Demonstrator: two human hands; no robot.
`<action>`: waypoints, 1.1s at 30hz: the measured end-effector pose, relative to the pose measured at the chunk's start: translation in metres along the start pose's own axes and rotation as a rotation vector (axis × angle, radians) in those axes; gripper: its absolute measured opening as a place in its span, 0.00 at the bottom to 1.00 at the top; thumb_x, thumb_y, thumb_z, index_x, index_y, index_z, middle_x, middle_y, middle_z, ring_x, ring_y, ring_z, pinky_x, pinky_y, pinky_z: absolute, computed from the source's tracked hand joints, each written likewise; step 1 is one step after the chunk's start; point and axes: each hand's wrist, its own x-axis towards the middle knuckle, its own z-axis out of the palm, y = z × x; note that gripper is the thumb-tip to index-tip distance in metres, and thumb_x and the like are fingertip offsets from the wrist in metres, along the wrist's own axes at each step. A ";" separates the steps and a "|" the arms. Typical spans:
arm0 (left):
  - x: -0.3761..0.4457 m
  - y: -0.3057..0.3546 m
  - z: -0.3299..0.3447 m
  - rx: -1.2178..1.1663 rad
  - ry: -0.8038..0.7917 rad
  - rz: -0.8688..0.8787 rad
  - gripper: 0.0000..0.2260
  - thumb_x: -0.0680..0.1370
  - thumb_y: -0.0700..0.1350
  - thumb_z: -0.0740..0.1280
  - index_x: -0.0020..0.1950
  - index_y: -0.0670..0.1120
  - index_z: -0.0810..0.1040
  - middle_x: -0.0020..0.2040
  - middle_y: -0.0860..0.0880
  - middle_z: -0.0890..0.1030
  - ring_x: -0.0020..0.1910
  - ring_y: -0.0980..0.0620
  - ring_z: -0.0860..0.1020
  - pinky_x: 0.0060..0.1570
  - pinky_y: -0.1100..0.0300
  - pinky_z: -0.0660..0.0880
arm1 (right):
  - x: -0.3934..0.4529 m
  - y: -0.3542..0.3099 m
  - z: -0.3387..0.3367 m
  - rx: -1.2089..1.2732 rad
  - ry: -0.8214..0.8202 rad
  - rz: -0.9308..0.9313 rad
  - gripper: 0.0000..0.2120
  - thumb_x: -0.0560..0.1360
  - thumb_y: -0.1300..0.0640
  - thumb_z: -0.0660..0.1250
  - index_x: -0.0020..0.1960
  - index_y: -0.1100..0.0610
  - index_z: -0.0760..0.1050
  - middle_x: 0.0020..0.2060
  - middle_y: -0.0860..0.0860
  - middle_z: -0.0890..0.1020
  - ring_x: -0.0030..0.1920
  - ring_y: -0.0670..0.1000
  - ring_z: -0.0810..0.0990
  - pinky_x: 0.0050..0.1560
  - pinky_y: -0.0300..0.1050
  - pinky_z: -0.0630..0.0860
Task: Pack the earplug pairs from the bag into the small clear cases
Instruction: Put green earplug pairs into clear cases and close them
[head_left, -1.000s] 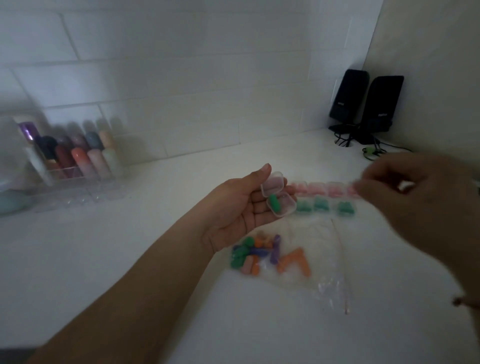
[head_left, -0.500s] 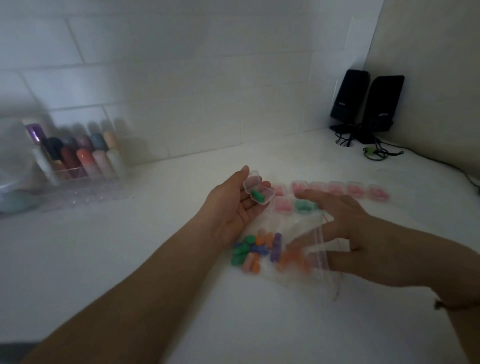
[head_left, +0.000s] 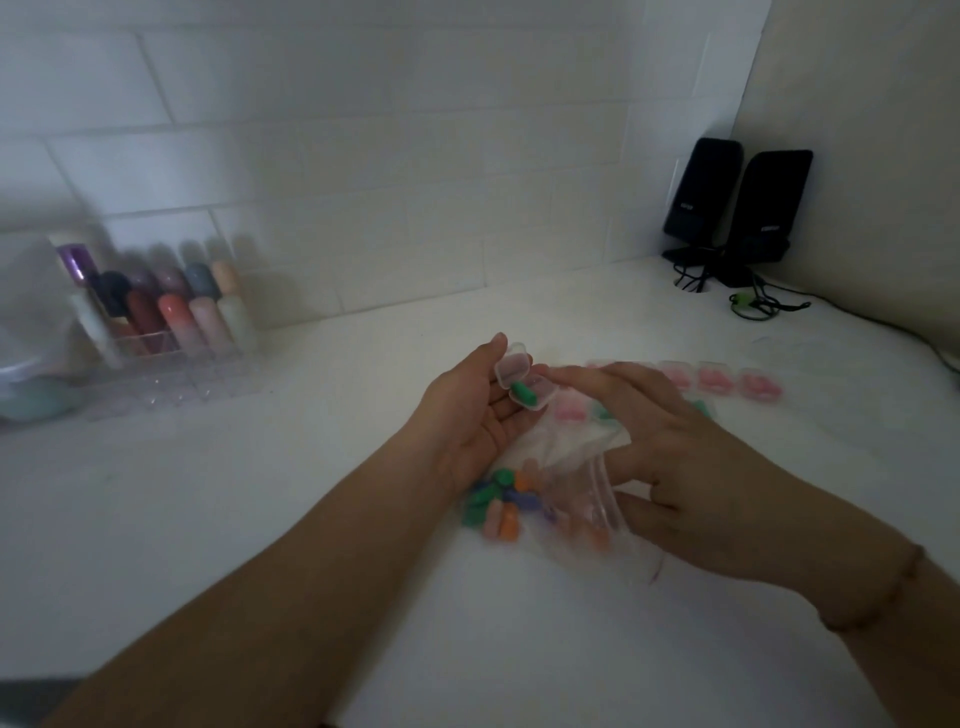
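While the left hand cradles a small clear case with its lid up — fingers curled under it, one green earplug inside — the right hand reaches across, fingertip at the case's rim, lower fingers pressing the clear bag. Just below both grips, loose earplugs lie bagged on the white tabletop; beyond the right hand runs a row of filled cases.

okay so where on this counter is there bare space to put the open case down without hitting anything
Bare counter lies left of the left hand, between the bag and the clear organizer. Another bare stretch lies behind the row of filled cases, toward the speakers. It is crowded around the bag, under the right hand.
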 end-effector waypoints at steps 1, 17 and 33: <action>-0.001 0.000 0.000 0.002 0.000 -0.001 0.16 0.81 0.49 0.63 0.59 0.36 0.76 0.39 0.41 0.84 0.36 0.48 0.84 0.42 0.54 0.82 | 0.000 0.000 -0.001 -0.025 -0.015 0.008 0.20 0.74 0.38 0.52 0.49 0.40 0.82 0.77 0.38 0.46 0.75 0.48 0.48 0.70 0.52 0.62; -0.010 -0.003 0.007 -0.044 -0.006 -0.046 0.17 0.80 0.49 0.64 0.59 0.37 0.77 0.43 0.39 0.84 0.38 0.47 0.83 0.37 0.56 0.82 | 0.021 -0.013 0.030 -0.049 0.342 -0.060 0.10 0.71 0.49 0.68 0.51 0.45 0.83 0.59 0.49 0.79 0.54 0.56 0.75 0.48 0.55 0.77; -0.011 -0.007 0.007 -0.070 -0.007 -0.025 0.15 0.81 0.50 0.63 0.58 0.39 0.77 0.46 0.41 0.82 0.42 0.47 0.81 0.42 0.56 0.82 | 0.027 -0.022 0.041 -0.138 0.525 -0.043 0.04 0.67 0.53 0.73 0.41 0.47 0.82 0.54 0.51 0.80 0.49 0.57 0.76 0.42 0.54 0.76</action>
